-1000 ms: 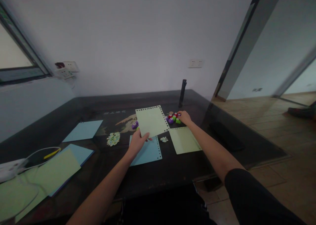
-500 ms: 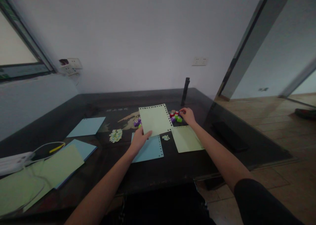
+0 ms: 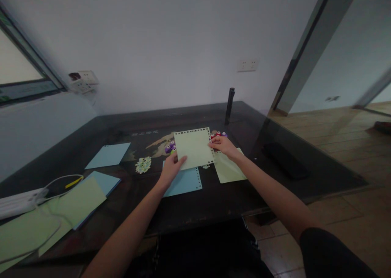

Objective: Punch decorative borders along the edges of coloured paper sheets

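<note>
Two hands, left hand (image 3: 171, 169) and right hand (image 3: 224, 145), pinch a punched green sheet (image 3: 194, 147) above the table (image 3: 214, 204); uneven pulling could likely tear its perforated border.

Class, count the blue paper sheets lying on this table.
3: one blue sheet far left, one under green paper near left, one below the left hand. More may be hidden.

Beyond the hands a pale wall (image 3: 159, 46) with sockets (image 3: 247, 65); window (image 3: 21, 74) far left; wood floor (image 3: 330, 135) to the right; dark table (image 3: 214, 204) beneath.
</note>
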Available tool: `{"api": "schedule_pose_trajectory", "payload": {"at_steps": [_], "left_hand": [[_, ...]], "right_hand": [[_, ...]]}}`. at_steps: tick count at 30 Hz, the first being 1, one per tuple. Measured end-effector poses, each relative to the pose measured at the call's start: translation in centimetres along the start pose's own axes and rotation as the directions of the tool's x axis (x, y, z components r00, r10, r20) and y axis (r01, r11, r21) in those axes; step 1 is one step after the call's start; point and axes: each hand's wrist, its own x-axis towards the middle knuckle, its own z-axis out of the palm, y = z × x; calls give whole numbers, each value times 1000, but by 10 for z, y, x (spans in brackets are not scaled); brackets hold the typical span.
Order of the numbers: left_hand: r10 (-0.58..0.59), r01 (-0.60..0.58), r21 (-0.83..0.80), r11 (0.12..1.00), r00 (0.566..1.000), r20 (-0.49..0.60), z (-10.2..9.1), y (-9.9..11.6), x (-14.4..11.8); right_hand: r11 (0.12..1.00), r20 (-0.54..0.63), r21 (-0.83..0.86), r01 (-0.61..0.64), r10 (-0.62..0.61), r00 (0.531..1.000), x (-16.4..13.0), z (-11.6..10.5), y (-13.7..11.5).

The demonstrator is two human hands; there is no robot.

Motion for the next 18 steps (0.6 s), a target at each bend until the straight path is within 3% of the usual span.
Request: {"api": "schedule_pose_trajectory", "payload": {"at_steps": [10,18], "left_hand": [[61,-44,120,992,988,-141,-12,-7,9],[120,-98,146,984,980,-156,2,21,12]], "right_hand": [[999,-23,15,-45,46,999,-10,1,-3],[998,-95,58,-10,16,995,-26,-18,-23]]}}
